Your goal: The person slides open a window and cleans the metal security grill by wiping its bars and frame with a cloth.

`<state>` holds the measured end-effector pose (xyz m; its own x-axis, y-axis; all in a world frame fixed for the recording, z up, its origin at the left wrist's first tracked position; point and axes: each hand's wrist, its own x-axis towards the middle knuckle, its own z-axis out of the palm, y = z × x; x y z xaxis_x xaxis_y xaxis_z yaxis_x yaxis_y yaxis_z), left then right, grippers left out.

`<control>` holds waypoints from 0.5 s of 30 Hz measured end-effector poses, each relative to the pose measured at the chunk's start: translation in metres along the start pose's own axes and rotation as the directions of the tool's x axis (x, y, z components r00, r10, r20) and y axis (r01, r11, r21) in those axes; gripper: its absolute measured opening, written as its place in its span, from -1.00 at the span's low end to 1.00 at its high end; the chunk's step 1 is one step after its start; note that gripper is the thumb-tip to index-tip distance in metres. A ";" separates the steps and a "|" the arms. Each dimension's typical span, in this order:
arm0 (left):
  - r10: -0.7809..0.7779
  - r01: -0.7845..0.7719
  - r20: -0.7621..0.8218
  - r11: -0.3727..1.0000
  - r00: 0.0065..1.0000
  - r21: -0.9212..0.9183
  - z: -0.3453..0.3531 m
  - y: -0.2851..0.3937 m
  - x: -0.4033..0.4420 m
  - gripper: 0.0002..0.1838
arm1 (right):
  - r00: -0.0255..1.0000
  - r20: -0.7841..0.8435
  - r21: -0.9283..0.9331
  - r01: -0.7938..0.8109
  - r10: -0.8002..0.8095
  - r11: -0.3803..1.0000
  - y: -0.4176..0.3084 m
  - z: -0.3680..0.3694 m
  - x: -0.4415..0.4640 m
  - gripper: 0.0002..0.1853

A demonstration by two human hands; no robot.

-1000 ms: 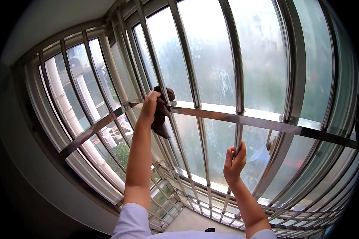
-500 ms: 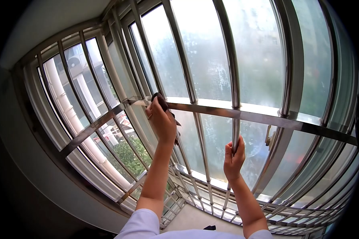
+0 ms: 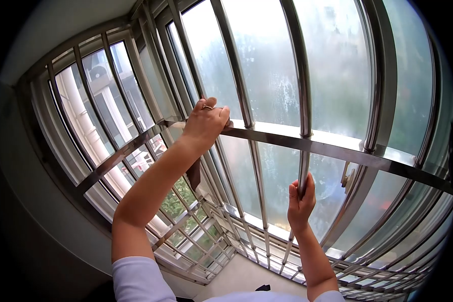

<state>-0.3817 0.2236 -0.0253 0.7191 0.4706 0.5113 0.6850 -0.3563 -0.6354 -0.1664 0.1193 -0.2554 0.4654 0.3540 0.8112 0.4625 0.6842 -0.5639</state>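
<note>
My left hand, with a ring on one finger, is closed at the flat metal crossrail, where a vertical bar meets it. A dark brown cloth hangs below the wrist, and a little of it shows by the fingers. Most of the cloth is hidden behind the hand and forearm. Lower and to the right, my right hand is wrapped around a round vertical steel bar just under the crossrail.
Behind the bars stand frosted window panes with a window handle at right. A side window at left shows a white pipe, an air-conditioner unit and green leaves. More bars run along the bottom, above a pale ledge.
My left hand has turned over at the crossrail, its back now facing me, and the elbow has swung out left. The cloth now hangs left of the bar. My right hand keeps its hold.
</note>
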 end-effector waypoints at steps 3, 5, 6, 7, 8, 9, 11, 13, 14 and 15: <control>0.085 -0.102 0.215 0.992 0.973 0.072 -0.026 -0.005 0.015 -0.74 | 0.999 -0.016 0.042 -0.040 0.040 0.998 -0.003 0.001 0.001 -0.54; 0.115 -0.132 0.161 0.987 0.980 0.094 -0.023 -0.003 0.016 -0.85 | 0.997 -0.015 0.095 -0.074 0.076 0.993 -0.009 -0.001 0.002 -0.56; 0.119 -0.134 0.143 0.986 0.983 0.100 -0.020 0.000 0.015 -0.89 | 0.997 -0.006 0.098 -0.078 0.079 0.992 -0.010 -0.002 0.002 -0.56; 0.114 -0.129 0.148 0.987 0.982 0.099 -0.013 0.004 0.011 -0.89 | 0.995 0.010 0.120 -0.097 0.096 0.988 -0.010 -0.003 0.002 -0.56; 0.084 -0.082 -0.014 0.993 0.996 0.083 -0.005 0.006 0.007 -0.91 | 0.994 0.021 0.142 -0.113 0.111 0.983 -0.009 -0.004 0.002 -0.56; 0.052 -0.041 -0.176 0.997 0.983 0.062 0.001 0.007 0.005 -0.93 | 0.993 0.033 0.139 -0.118 0.114 0.983 -0.007 -0.004 0.002 -0.56; 0.007 0.007 -0.208 0.998 0.978 0.063 0.006 0.012 0.001 -0.93 | 0.995 0.032 0.160 -0.099 0.095 0.982 -0.008 -0.004 0.004 -0.55; -0.054 0.069 -0.281 0.997 0.958 0.042 0.002 0.021 -0.004 -0.94 | 0.995 0.048 0.148 -0.095 0.089 0.984 -0.004 -0.004 0.003 -0.53; -0.086 0.093 -0.309 0.996 0.947 0.006 -0.001 0.026 -0.007 -0.95 | 0.992 0.076 0.141 -0.114 0.104 0.983 -0.005 -0.006 0.003 -0.54; -0.118 0.121 -0.322 0.993 0.940 -0.009 -0.005 0.028 -0.010 -0.94 | 0.995 0.068 0.152 -0.078 0.069 0.985 -0.004 -0.006 0.004 -0.54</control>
<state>-0.3694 0.2051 -0.0454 0.6325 0.2245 0.7413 0.7683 -0.3035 -0.5636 -0.1617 0.1137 -0.2507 0.4436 0.4427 0.7793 0.3041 0.7436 -0.5955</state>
